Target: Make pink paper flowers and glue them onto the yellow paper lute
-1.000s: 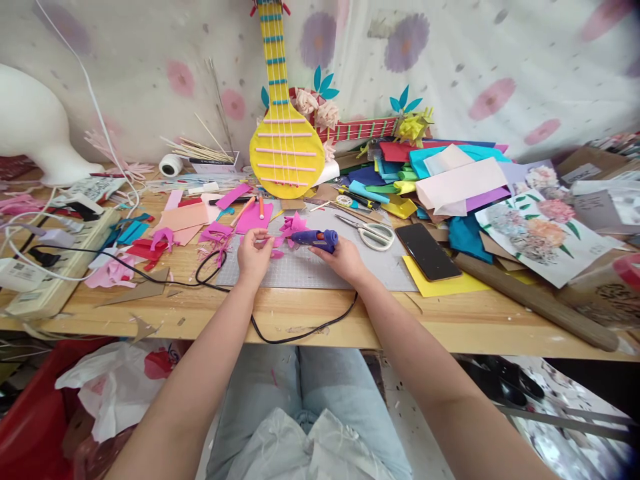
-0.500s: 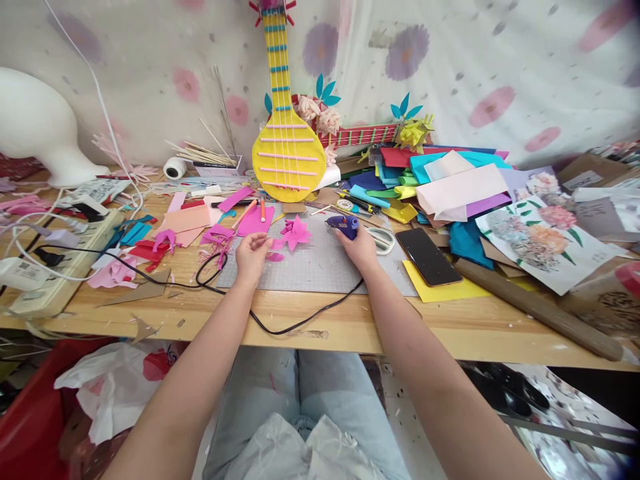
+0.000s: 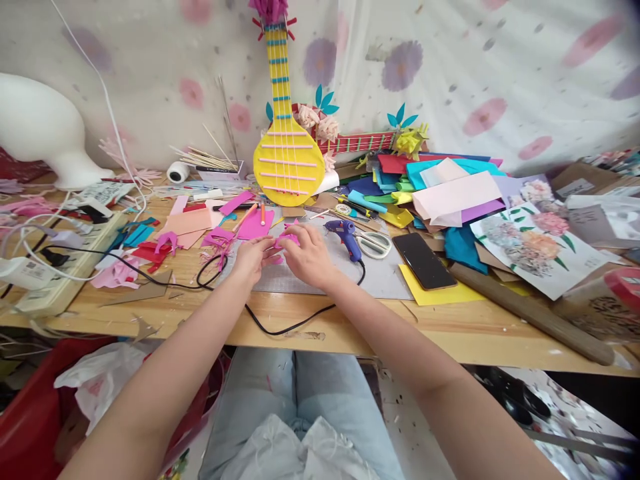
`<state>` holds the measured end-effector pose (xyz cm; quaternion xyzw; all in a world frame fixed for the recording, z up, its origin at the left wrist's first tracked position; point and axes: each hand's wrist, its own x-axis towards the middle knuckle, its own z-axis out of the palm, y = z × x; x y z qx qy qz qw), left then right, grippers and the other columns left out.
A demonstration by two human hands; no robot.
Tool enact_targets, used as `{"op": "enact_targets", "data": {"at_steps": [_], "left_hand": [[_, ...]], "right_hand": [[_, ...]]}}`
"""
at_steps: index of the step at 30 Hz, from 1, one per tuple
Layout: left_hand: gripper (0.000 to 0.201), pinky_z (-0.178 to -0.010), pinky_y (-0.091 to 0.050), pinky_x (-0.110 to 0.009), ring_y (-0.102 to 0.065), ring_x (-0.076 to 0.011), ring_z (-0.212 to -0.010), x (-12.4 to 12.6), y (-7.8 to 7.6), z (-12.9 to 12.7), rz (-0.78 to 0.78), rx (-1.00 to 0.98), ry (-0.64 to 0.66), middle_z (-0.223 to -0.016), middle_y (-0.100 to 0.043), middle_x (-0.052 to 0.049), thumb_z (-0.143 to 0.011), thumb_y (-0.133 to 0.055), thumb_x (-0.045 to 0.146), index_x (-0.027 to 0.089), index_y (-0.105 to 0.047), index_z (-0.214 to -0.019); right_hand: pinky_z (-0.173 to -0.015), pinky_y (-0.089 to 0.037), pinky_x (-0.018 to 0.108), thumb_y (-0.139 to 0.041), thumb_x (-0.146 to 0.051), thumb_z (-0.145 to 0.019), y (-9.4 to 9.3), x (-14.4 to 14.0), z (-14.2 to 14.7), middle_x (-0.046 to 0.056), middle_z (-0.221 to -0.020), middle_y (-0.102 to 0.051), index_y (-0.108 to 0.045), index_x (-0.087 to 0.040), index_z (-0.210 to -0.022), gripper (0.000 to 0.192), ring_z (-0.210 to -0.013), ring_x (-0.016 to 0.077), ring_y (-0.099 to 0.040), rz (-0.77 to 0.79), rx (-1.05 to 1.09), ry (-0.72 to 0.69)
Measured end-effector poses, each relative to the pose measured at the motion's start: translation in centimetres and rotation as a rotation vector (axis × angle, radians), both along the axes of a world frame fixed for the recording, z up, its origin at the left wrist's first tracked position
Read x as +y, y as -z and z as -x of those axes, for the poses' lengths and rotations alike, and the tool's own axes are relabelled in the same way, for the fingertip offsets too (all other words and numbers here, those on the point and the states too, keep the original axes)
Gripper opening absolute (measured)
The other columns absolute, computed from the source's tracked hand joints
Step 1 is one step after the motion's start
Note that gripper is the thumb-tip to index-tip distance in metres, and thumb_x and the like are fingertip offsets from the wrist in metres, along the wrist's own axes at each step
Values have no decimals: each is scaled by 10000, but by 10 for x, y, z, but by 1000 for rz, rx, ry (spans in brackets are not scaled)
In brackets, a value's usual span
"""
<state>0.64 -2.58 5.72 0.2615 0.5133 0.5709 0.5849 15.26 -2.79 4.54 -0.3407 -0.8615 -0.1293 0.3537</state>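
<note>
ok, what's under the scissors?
The scissors lie on the grey cutting mat, handles beside the blue glue gun. Their blades reach up-left into the paper clutter; what lies beneath them there cannot be told.

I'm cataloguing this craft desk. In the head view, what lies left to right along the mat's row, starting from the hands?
left hand → pink paper flower → right hand → blue glue gun → scissors → black phone
</note>
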Motion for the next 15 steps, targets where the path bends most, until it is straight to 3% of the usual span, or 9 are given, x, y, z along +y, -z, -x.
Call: {"op": "enact_targets", "data": {"at_steps": [5, 9, 12, 15], "left_hand": [[80, -604, -539, -275, -657, -150, -629, -4, -5, 0, 27, 23, 6, -680, -658, -42, -684, -597, 65, 116, -591, -746], [75, -633, -541, -319, -667, -189, -724, -6, -5, 1, 34, 41, 76, -791, -662, -70, -699, -622, 126, 128, -573, -755], [146, -652, -526, -311, -641, -190, -809, -2, -4, 3, -107, 222, -70, -913, -646, -71, -726, -645, 261, 163, -572, -808], [147, -717, -487, -272, -600, -172, -861, 8, -6, 7, -360, 506, -168, -901, -643, -46, -741, -639, 308, 189, -597, -817]], "right_hand": [[-958, -343, 404, -466, -190, -873, -5, 13, 8, 99, -1084, -557, -630, -191, -873, 165, -1113, 234, -409, 58, 0, -28], [-945, -350, 401, -567, -199, -810, -10, 17, 4, 82, -1032, -574, -639, -193, -771, 82, -1062, 225, -447, 238, 192, -31], [-901, -382, 385, -645, -249, -731, -11, 23, -2, 60, -940, -585, -626, -187, -703, 71, -982, 207, -505, 572, 545, -20], [-774, -417, 319, -677, -313, -656, -11, 33, -12, 21, -781, -604, -605, -174, -672, 158, -793, 159, -555, 1035, 828, -149]]}}
